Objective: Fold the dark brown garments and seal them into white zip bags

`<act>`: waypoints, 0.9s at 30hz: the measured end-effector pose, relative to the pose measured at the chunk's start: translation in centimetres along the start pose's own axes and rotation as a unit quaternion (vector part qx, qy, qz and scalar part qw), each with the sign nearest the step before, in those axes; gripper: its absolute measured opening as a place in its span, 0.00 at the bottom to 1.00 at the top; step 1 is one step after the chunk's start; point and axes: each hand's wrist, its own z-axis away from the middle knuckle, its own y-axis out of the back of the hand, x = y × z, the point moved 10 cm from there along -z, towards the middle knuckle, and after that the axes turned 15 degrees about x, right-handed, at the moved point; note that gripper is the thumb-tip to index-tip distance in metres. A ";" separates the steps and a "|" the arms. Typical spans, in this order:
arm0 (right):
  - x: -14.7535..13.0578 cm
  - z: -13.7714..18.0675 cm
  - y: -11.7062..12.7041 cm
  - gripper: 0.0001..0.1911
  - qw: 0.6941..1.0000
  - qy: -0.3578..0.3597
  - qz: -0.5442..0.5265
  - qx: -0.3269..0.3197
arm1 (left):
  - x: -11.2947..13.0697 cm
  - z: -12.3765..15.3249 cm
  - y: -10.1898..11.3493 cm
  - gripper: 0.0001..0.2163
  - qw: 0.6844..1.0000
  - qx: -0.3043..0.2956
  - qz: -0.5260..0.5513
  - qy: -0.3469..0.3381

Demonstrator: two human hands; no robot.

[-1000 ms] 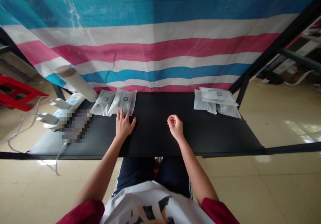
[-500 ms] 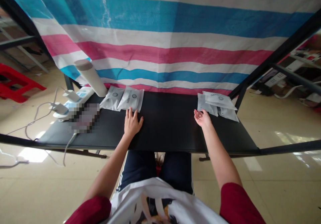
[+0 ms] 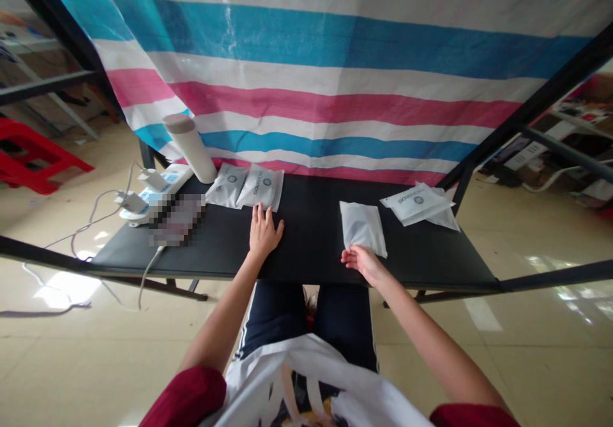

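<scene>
My right hand pinches the near edge of a frosted plastic pouch, its plain side up and a grey shape showing through. My left hand rests with fingers spread on the black table, its fingertips at the lower edge of a printed frosted pouch. A second printed pouch lies against that one on its left. To the right, more frosted pouches overlap in a loose pile, the top one showing dark lettering and a round logo.
The black table has a striped plastic sheet hanging behind it. At its left end are a white bottle, a power strip with plugged-in chargers, and a blurred-out object with a cable. A red stool stands on the floor beyond.
My right hand has drawn one pouch from the right-hand pile toward the table's middle and near edge. The remaining pouches there have shifted. My left hand stays beside the left pouches.
</scene>
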 end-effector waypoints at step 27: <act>6.1 11.7 -3.9 0.26 0.885 0.045 0.334 -0.320 | 15.4 2.8 9.7 0.08 0.935 -0.111 0.306 -0.139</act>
